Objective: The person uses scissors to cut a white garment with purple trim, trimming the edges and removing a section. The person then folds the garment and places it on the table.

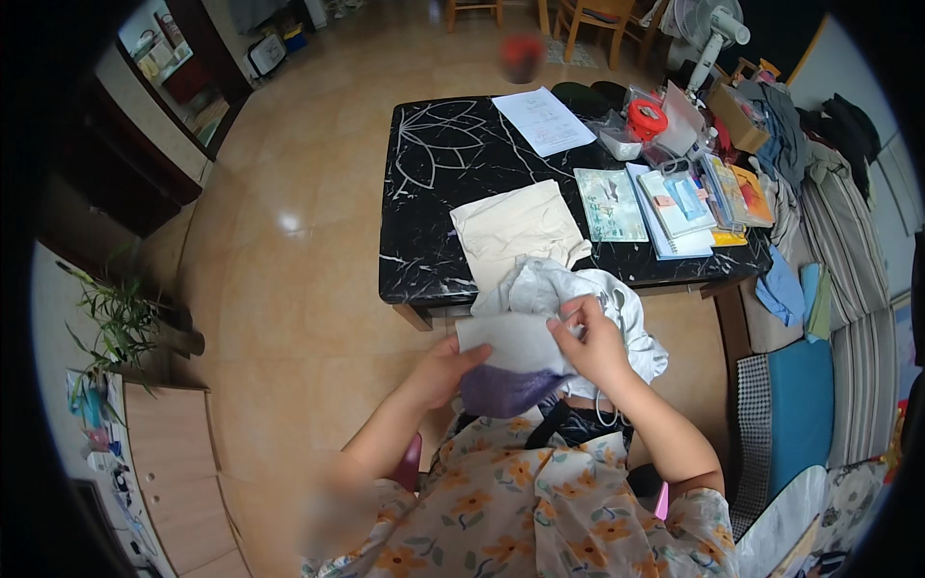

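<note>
Between my hands is a small white and purple cloth piece (512, 347), held up above my lap. My left hand (444, 368) pinches its left edge with the thumb on top. At its upper right, my right hand (589, 339) grips the edge between thumb and fingers. Beneath and behind it, a crumpled white garment (636, 311) with a hanging cord runs from the table edge onto my lap. A cream folded cloth (517, 220) lies on the black marble-patterned table (426, 238), partly under the white garment.
Books and notebooks (611, 204) lie at the table's right, with a paper sheet (544, 121) and a red-lidded container (645, 121) behind. A sofa with a blue cushion (801, 412) stands on the right. A potted plant (119, 318) and a cabinet (170, 462) are at the left.
</note>
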A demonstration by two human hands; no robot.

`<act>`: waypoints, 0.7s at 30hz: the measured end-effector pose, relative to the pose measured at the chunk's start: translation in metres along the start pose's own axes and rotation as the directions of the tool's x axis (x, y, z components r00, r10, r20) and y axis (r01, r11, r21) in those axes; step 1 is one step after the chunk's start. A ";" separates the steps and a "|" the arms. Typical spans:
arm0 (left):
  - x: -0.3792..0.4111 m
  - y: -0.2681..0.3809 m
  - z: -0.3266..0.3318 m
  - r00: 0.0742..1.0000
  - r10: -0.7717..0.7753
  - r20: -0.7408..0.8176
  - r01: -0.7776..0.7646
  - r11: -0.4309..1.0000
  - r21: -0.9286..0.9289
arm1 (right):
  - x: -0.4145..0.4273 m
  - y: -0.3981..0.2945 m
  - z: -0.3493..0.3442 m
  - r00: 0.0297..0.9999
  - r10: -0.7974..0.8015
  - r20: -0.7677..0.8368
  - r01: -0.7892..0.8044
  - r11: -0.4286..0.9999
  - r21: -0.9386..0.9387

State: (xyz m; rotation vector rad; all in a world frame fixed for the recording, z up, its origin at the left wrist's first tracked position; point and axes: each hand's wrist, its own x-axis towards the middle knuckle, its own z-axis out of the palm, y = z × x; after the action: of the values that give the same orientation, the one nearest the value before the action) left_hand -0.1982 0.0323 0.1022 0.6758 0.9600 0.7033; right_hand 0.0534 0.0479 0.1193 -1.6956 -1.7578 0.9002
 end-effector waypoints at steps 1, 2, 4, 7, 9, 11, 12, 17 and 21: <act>-0.004 0.003 0.003 0.998 0.026 0.052 -0.034 0.988 0.152 | -0.001 0.003 0.002 0.999 -0.016 0.047 0.016 1.000 0.000; -0.008 0.006 0.003 0.993 0.044 0.108 -0.074 0.952 0.299 | -0.005 0.007 0.004 0.995 -0.032 0.094 0.032 0.999 0.001; -0.015 0.016 0.005 0.981 0.021 0.192 -0.127 0.821 0.556 | -0.012 0.013 0.012 0.981 -0.005 0.194 0.004 1.000 0.010; -0.020 0.021 0.001 0.969 -0.013 0.247 -0.143 0.785 0.603 | -0.024 0.044 0.032 0.981 0.067 0.183 -0.140 0.896 0.422; -0.018 0.022 -0.012 0.965 0.018 0.261 -0.155 0.845 0.512 | -0.025 0.057 0.027 0.844 0.257 0.471 -0.525 0.214 0.824; -0.005 0.016 -0.027 0.967 0.064 0.248 -0.146 0.934 0.327 | -0.028 0.052 0.023 0.751 0.261 0.607 -0.556 -0.246 0.794; 0.005 0.009 -0.037 0.972 0.090 0.218 -0.131 0.975 0.181 | -0.032 0.039 0.022 0.756 0.288 0.588 -0.530 -0.259 0.808; 0.081 0.042 -0.079 0.976 0.167 -0.139 -0.197 0.950 -0.241 | -0.062 0.069 0.022 0.833 0.340 0.437 -0.490 0.087 0.867; 0.158 0.094 -0.127 0.903 0.421 -0.084 -0.393 0.731 -0.558 | -0.087 0.084 0.003 0.869 0.413 0.272 -0.392 0.238 0.889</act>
State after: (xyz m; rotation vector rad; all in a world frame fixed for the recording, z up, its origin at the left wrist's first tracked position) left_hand -0.2700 0.2368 0.0459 0.3651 0.5013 1.2984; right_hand 0.1109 -0.0399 0.0591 -1.2530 -0.3942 1.6808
